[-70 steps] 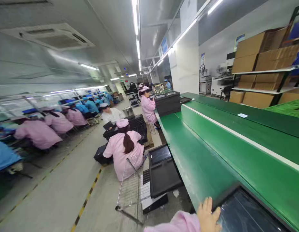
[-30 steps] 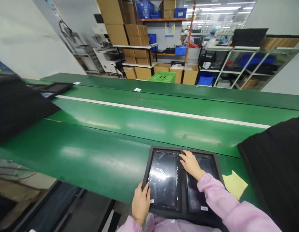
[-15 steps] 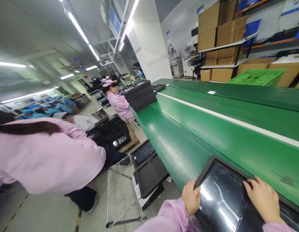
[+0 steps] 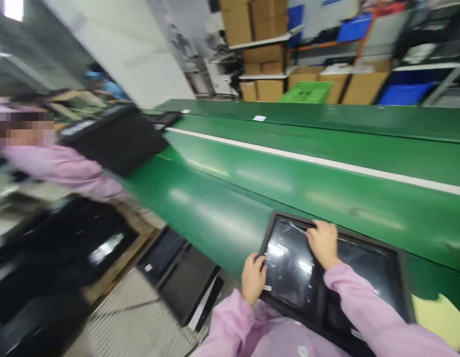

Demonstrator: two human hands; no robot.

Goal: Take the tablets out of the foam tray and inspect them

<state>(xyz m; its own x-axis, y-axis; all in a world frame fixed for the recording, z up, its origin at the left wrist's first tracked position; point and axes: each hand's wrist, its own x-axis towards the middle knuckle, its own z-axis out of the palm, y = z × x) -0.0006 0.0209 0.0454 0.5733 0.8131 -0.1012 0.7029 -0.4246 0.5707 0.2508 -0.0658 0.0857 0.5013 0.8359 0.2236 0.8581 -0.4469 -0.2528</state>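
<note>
A black tray (image 4: 321, 297) with two compartments lies on the near green surface, close in front of me. A dark, glossy screen panel (image 4: 289, 263) sits in its left compartment, and another screen panel (image 4: 367, 265) is in the right one, partly covered by my forearm. My left hand (image 4: 253, 278) is closed round the tray's left rim, its fingers bent over the edge beside the left panel. At the far rim, my right hand (image 4: 324, 244) has its fingers curled over the edge near the left panel's upper right corner.
Yellow sheet material (image 4: 440, 320) lies right of the tray. Below left, another black tray (image 4: 187, 282) rests by a wire rack (image 4: 129, 317). A person in a pink sleeve (image 4: 62, 166) is beside a dark stack (image 4: 118, 136). A white strip (image 4: 307, 157) runs along the green surface (image 4: 215, 213).
My view has swung right and the tray shows further left and more fully. My hands remain on its left and far edges. The nearest pink-clothed person has left the view.
</note>
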